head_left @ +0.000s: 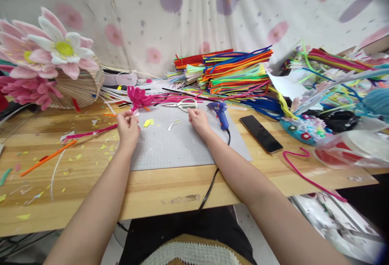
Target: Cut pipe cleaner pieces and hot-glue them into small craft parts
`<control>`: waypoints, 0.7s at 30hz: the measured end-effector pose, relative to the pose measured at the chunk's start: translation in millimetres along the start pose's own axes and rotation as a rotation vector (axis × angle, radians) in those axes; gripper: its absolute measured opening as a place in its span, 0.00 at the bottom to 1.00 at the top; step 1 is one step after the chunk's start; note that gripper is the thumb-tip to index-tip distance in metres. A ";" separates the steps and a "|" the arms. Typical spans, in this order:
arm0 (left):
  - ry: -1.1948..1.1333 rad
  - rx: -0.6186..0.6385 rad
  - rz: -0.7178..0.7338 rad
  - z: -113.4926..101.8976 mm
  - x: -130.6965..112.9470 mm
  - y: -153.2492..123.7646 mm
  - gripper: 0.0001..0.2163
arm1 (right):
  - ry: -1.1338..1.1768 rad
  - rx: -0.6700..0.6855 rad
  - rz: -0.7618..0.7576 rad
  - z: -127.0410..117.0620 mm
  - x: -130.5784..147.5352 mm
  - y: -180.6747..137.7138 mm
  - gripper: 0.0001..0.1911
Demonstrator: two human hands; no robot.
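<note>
My left hand (128,128) is closed in a pinch over the left edge of the grey cutting mat (170,151). A magenta pipe-cleaner flower (138,98) rises just above its fingertips, with a small white piece (135,112) at its base. From behind this hand a magenta fuzzy stem (94,131) runs left. My right hand (198,121) has its fingers pressed together; whatever they pinch is hidden. Just beyond it lie white-handled scissors (186,104), blades pointing left. A blue glue gun (219,114) rests to its right. Yellow scraps (148,122) lie between the hands.
Bundled colourful pipe cleaners (237,72) are stacked at the back. A black phone (260,133) lies right of the mat. Large fuzzy flowers (63,50) and a woven basket (80,84) stand at left. An orange pipe cleaner (48,158) lies nearby. The glue gun's cord (209,190) crosses the table edge.
</note>
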State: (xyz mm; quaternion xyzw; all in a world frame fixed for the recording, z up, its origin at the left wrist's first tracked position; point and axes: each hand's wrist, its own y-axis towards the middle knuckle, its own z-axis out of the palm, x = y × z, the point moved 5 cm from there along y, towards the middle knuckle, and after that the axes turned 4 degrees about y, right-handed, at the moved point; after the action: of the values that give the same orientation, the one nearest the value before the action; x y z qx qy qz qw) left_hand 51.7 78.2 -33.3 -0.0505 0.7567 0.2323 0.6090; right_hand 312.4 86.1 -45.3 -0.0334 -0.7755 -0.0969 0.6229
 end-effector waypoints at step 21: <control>0.629 0.424 0.230 65.8 -14.2 -40.8 0.16 | -0.447 0.401 -0.397 28.0 8.3 14.1 0.20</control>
State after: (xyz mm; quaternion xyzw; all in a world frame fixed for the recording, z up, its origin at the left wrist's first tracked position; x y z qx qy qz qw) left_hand 129.1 66.2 -41.7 0.0928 0.9382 0.1109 0.3144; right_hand 286.1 104.8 -41.5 0.2204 -0.8877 -0.0523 0.4009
